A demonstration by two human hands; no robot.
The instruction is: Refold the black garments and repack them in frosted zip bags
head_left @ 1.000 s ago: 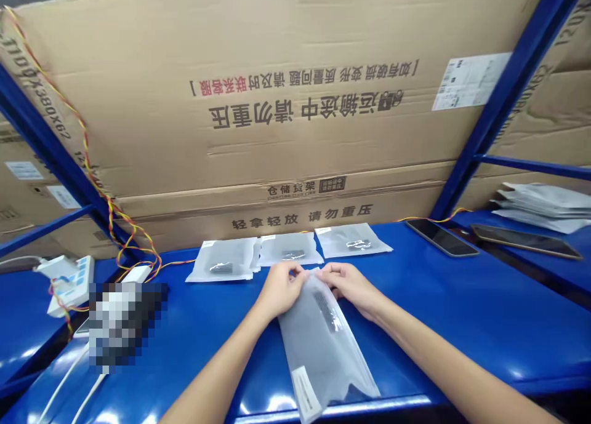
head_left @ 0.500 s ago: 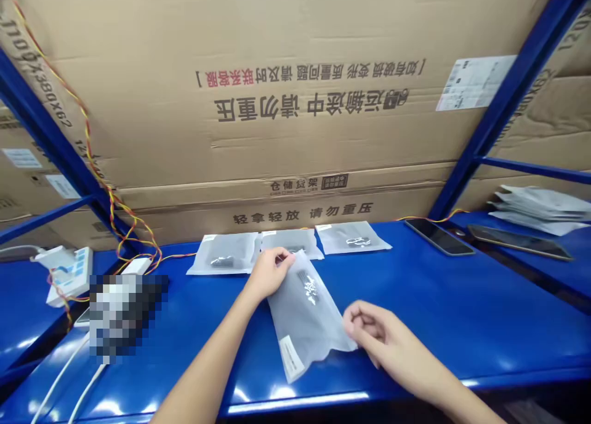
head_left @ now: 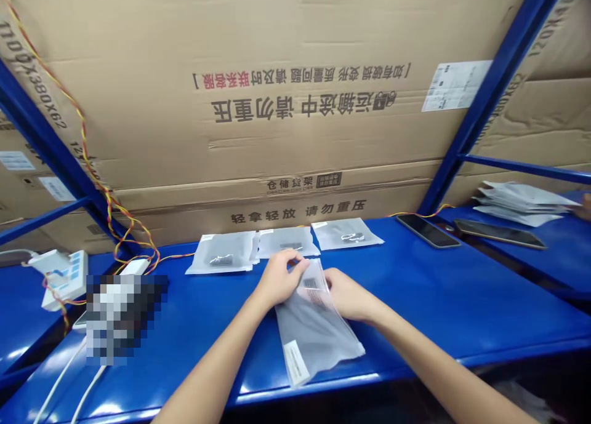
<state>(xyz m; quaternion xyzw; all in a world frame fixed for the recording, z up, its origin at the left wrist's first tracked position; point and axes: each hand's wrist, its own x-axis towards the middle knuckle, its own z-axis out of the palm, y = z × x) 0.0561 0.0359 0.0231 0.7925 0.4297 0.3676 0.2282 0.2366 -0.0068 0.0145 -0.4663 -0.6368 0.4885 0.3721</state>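
A frosted zip bag (head_left: 318,335) with a white label at its near left corner lies tilted in front of me. Something dark and striped shows inside its far end. My left hand (head_left: 282,277) pinches the bag's far left edge between thumb and fingertips. On the opposite side, my right hand (head_left: 348,293) grips the right edge close to the far end, its fingers partly tucked behind the plastic. Three similar frosted bags, the left one (head_left: 224,252), the middle one (head_left: 289,240) and the right one (head_left: 348,233), lie in a row beyond my hands, each with a dark item inside.
Two phones (head_left: 428,231) lie at the right on the blue shelf (head_left: 438,301). A stack of frosted bags (head_left: 521,201) sits farther right, beside part of another person's hand (head_left: 582,208). A power strip (head_left: 67,279) and twisted wires (head_left: 132,227) are at left. A large carton (head_left: 277,42) stands behind.
My right hand has moved up from the bag's near right corner to its far right edge and taken hold there. My left hand keeps its pinch. A person's hand now shows at far right.
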